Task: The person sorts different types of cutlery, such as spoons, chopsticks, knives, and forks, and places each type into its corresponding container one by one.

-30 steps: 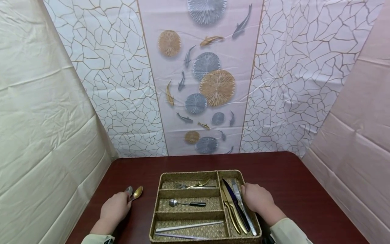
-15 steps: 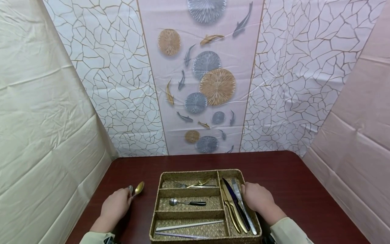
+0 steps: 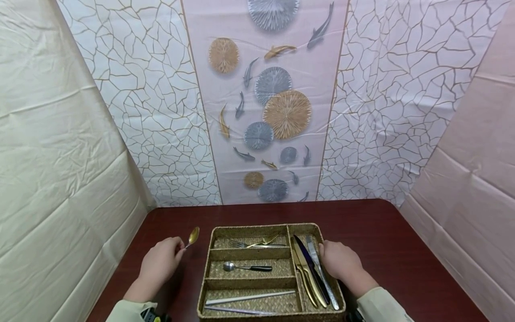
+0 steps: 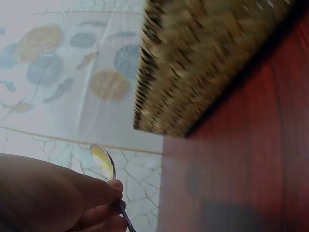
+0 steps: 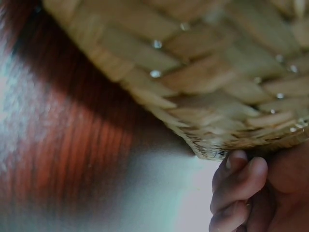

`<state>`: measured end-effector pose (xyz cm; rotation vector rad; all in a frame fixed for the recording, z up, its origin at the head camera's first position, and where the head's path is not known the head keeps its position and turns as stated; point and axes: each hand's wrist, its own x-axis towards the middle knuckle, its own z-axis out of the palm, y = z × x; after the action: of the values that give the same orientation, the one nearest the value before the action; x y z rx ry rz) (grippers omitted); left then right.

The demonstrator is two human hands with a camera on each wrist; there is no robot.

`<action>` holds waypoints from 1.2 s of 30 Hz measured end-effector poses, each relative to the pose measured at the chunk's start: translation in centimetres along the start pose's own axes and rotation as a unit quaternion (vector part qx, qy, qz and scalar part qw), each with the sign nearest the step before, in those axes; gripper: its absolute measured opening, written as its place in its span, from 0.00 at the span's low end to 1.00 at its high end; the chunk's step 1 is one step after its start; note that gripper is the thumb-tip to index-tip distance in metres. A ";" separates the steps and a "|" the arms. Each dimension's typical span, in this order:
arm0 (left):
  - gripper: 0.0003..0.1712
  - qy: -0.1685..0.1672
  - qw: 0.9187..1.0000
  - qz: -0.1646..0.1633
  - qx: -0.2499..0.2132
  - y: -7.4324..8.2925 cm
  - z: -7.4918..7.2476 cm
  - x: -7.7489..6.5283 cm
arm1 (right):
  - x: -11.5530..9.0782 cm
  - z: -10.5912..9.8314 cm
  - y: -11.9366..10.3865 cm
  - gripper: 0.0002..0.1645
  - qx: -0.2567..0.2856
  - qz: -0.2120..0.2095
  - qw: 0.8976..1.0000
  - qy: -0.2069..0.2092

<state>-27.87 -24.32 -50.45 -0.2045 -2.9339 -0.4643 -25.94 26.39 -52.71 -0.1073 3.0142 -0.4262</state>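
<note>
My left hand (image 3: 161, 259) is raised left of the woven cutlery tray (image 3: 248, 284), pinching a gold spoon (image 3: 193, 235) between thumb and fingers, bowl pointing away. The left wrist view shows the spoon's bowl (image 4: 102, 160) above the fingertips and its thin handle below. A silver spoon, seen beside it earlier, does not show; it may be hidden by the hand. My right hand (image 3: 342, 264) holds the tray's right rim. In the right wrist view its curled fingers (image 5: 241, 186) lie against the outer woven wall (image 5: 193, 72).
Forks (image 3: 257, 245) lie in the tray's back compartment, a black-handled spoon (image 3: 257, 269) in the middle, chopsticks (image 3: 251, 298) in front. Several knives (image 3: 311, 270) fill the long right compartment. The dark red table (image 3: 402, 268) meets patterned cloth (image 3: 273, 134) behind and plain cloth at both sides.
My left hand has lifted and moved forward and right towards the tray with the gold spoon. The silver spoon has gone from sight. My right hand and the tray have stayed still.
</note>
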 end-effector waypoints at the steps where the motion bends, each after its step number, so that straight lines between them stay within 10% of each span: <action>1: 0.08 0.002 1.000 0.000 -0.003 0.3 -0.1 0.0 | 0.0 0.0 0.0 0.27 0.001 0.000 1.000 -0.001; 23: 0.05 0.079 0.984 0.080 -0.135 8.3 -3.5 0.1 | -0.1 -0.1 0.1 0.25 0.005 -0.005 1.000 -0.001; 36: 0.07 0.039 0.971 0.168 -0.164 11.4 -0.8 -0.3 | 0.2 0.1 0.2 0.22 0.011 0.002 1.000 -0.002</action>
<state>-25.60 -13.84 -46.42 -0.6942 -2.6507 -0.8717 -26.12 26.48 -52.89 -0.1006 3.0040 -0.4570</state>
